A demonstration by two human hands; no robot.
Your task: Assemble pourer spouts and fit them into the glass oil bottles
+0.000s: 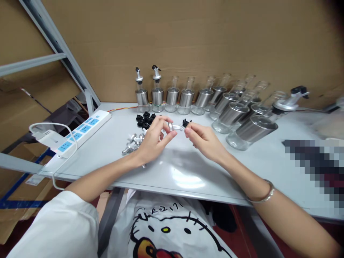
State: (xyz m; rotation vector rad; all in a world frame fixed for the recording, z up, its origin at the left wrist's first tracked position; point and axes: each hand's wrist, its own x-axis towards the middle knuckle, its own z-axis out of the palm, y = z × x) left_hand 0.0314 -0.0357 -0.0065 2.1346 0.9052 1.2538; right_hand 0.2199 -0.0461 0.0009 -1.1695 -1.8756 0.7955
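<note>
My left hand [156,138] is closed around a silver pourer spout [176,127], its collar between thumb and fingers and its narrow end pointing right. My right hand [202,138] pinches at that narrow end; what its fingertips hold, if anything, is hidden. Just behind the fingertips lie small black parts [186,122]. Beyond my left hand sits a cluster of black stoppers [145,118]. More silver spouts [132,142] are heaped on the table to the left of that hand, which partly covers them.
Several glass bottles with steel sleeves [187,96] stand along the cardboard wall [188,39]. Bottles with pourers fitted include one at the right [252,127]. A white power strip [80,132] with a cable lies on the left of the grey table [166,179].
</note>
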